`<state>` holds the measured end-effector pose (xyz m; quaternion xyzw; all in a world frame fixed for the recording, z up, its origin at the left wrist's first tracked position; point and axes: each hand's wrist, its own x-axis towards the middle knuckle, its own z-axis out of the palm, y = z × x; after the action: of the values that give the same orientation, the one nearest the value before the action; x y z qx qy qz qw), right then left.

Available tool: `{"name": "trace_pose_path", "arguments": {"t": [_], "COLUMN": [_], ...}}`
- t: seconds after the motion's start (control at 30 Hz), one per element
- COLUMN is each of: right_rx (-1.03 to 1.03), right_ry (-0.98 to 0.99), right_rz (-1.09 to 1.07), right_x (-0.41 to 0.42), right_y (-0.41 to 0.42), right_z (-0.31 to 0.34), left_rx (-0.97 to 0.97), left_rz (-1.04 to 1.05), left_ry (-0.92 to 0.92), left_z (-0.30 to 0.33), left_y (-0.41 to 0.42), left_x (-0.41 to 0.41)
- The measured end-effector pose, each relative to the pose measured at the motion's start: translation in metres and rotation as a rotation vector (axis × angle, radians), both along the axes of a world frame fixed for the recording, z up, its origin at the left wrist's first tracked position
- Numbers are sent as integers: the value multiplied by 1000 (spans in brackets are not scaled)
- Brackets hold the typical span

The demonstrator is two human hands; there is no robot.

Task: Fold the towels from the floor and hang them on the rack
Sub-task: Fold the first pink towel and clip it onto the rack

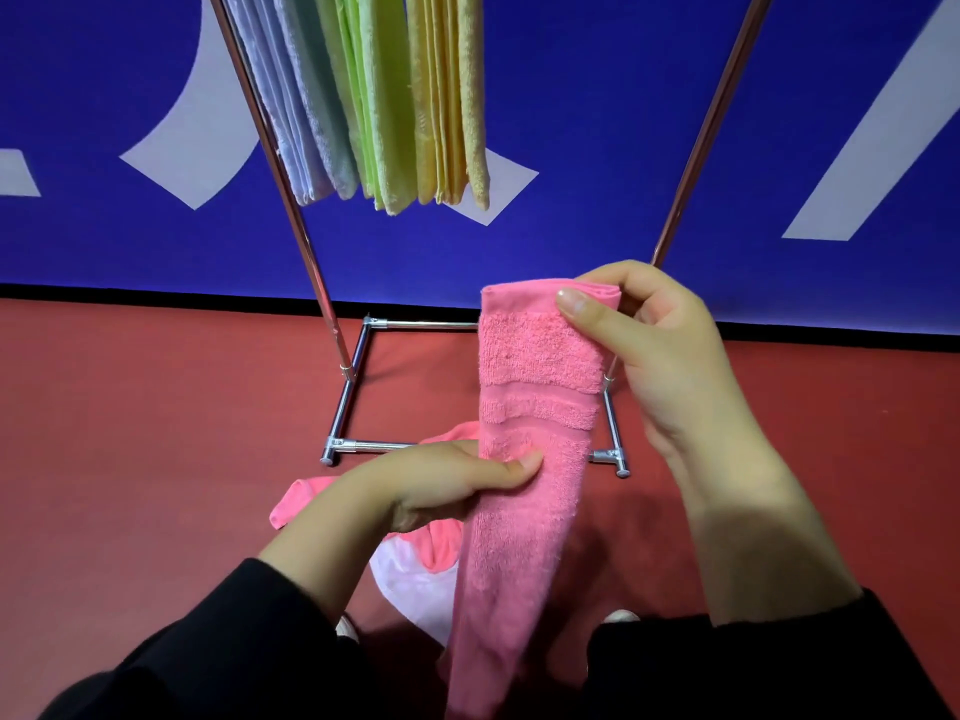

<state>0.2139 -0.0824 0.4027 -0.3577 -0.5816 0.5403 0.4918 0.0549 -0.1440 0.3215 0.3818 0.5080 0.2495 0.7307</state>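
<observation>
Pink towel (530,459) held folded long, in the lower middle of the frame.

Its long axis runs from upper right down to the bottom edge. The right hand (660,350) pinches the top end, nearest the rack (291,200); the left hand (447,480) pinches the left edge lower down. The rack already carries lilac (291,106), green (374,96) and yellow towels (447,96) at the upper left. More pink cloth (415,548) lies on the floor (156,418) below the hands.

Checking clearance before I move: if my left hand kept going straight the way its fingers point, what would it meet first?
The left hand points rightward and already pinches the folded pink towel, so the towel comes first. Beyond it, probably the right forearm, though depth is unclear.
</observation>
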Motion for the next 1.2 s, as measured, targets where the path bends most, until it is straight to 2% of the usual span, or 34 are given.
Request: {"name": "trace_pose_path", "arguments": {"t": [0.2,0.47,0.63,0.77,0.87,0.93,1.0,1.1,1.2], "right_rx": [-17,-22,-295,-584,-649,-647,-612,-576,-522], "right_ry": [-67,-64,-116,-359,-388,-335,-277,-277,-278], "right_rz": [48,-18,-164,111,222,324,450,419,429], "right_x": [0,6,7,1,-2,-1,-2,-4,-8], "right_y": [9,29,46,50,50,50,50,50,46], "right_z": [-21,-42,-64,-82,-92,-93,-94,-97,-96], "left_rx": [153,139,75,64,73,99,211,377,521], "left_rz": [151,135,143,214,264,316,389,561,562], "left_ry": [-6,-80,-118,-117,-124,-127,-31,84,144], "left_z": [-14,-25,-29,-24,-18,-13,-11,-9,-5], "left_y": [13,25,34,41,47,48,48,47,46], "left_x": [-4,3,3,3,1,2,5,8,5]}}
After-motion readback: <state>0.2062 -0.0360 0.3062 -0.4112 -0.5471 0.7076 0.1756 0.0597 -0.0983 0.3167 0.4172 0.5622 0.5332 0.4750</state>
